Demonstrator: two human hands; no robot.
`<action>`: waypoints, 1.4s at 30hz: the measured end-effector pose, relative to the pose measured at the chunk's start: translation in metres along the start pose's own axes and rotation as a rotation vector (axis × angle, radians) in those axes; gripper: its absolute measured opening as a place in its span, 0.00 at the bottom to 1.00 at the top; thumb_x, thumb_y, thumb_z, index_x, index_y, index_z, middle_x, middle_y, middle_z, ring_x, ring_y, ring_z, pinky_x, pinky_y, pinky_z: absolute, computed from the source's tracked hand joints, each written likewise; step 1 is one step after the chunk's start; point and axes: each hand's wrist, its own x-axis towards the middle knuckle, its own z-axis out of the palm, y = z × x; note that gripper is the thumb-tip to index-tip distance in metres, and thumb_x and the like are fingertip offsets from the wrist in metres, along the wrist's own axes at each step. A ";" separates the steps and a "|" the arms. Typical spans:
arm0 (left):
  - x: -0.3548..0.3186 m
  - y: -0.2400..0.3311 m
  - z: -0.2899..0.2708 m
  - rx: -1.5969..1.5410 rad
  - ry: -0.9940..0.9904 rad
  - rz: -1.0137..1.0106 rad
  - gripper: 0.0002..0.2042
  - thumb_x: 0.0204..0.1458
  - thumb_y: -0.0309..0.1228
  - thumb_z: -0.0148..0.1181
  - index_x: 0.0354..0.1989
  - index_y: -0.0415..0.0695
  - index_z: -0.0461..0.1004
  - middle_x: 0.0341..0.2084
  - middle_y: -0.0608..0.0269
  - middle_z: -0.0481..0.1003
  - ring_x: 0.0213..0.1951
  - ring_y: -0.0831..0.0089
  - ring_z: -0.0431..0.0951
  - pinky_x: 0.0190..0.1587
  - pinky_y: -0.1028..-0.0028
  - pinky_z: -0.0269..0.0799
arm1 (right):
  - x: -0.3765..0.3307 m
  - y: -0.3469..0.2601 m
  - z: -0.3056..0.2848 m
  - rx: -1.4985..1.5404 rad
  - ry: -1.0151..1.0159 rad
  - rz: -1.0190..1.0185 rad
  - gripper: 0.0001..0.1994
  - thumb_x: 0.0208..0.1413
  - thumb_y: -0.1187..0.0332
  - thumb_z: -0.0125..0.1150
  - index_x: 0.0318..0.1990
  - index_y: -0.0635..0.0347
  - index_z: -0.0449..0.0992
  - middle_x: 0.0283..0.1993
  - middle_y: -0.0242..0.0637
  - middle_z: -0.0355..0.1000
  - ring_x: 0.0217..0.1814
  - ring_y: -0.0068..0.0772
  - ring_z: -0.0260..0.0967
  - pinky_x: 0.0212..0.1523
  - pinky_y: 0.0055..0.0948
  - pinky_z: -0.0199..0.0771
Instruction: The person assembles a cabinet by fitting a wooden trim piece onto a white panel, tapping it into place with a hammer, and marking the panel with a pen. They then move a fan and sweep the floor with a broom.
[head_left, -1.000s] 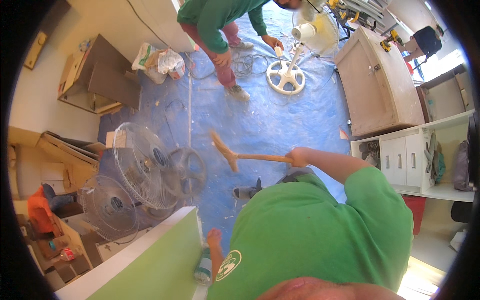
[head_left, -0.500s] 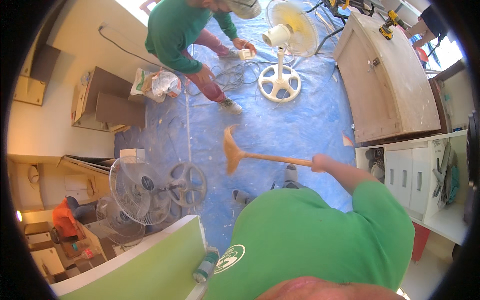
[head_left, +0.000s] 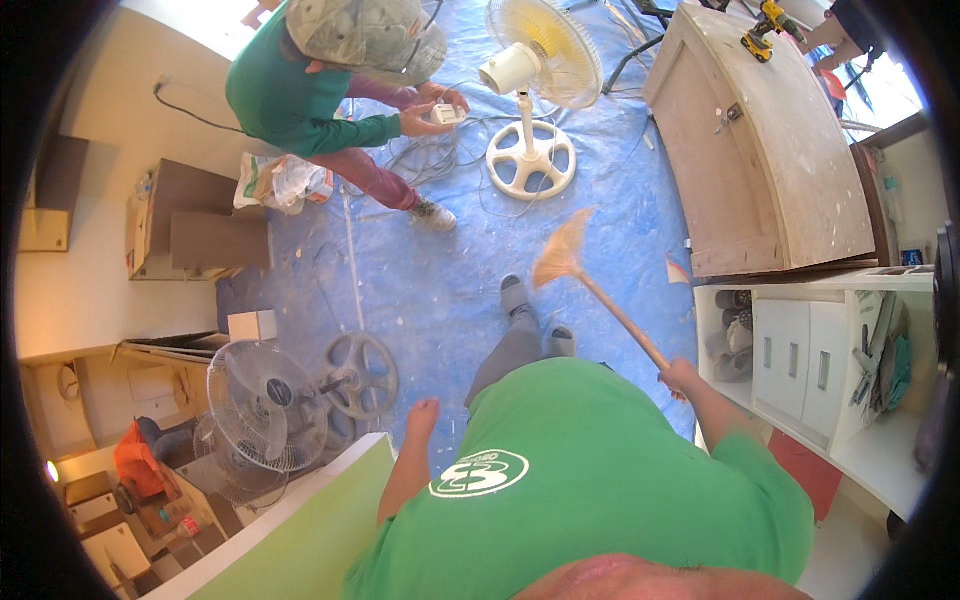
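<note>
My right hand (head_left: 680, 378) is closed around the end of the wooden handle of a soft broom (head_left: 622, 318). Its fanned straw head (head_left: 562, 252) points away from me over the blue sheet (head_left: 460, 330) on the floor, ahead of my feet. Whether the straw touches the sheet I cannot tell. My left hand (head_left: 424, 414) hangs low at my left side, near the dark fan base (head_left: 362, 375); its fingers are hard to make out and nothing shows in it.
A co-worker (head_left: 300, 110) bends at the far left, holding a white box (head_left: 449, 114) by loose cables. Beyond the broom stands a white fan (head_left: 530, 160). Dusty fans (head_left: 265, 395) are at left. A wooden cabinet (head_left: 760, 150) and white shelf unit (head_left: 795, 350) line the right.
The broom head has swung right and away from me. My left arm has come into view, and a foot has stepped forward. The co-worker now has both hands at the white box.
</note>
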 end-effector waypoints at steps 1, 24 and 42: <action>0.018 0.010 0.007 0.044 -0.025 0.010 0.14 0.56 0.41 0.60 0.43 0.43 0.78 0.32 0.63 0.80 0.31 0.73 0.78 0.34 0.72 0.73 | -0.001 0.005 0.000 0.067 0.011 0.027 0.14 0.48 0.64 0.62 0.36 0.69 0.77 0.21 0.47 0.74 0.18 0.41 0.73 0.19 0.40 0.74; 0.256 0.323 0.040 0.302 -0.201 0.266 0.20 0.55 0.45 0.60 0.44 0.38 0.78 0.30 0.56 0.80 0.33 0.67 0.80 0.39 0.66 0.74 | -0.066 -0.077 -0.061 1.371 0.777 -0.189 0.10 0.58 0.65 0.61 0.32 0.57 0.66 0.15 0.30 0.61 0.11 0.24 0.58 0.10 0.26 0.57; 0.080 0.268 0.201 0.213 -0.087 0.085 0.21 0.54 0.47 0.62 0.42 0.40 0.79 0.29 0.57 0.80 0.31 0.68 0.79 0.38 0.65 0.74 | 0.090 0.005 -0.429 1.576 0.834 -0.345 0.13 0.57 0.61 0.61 0.31 0.56 0.64 0.21 0.32 0.63 0.17 0.29 0.63 0.13 0.28 0.61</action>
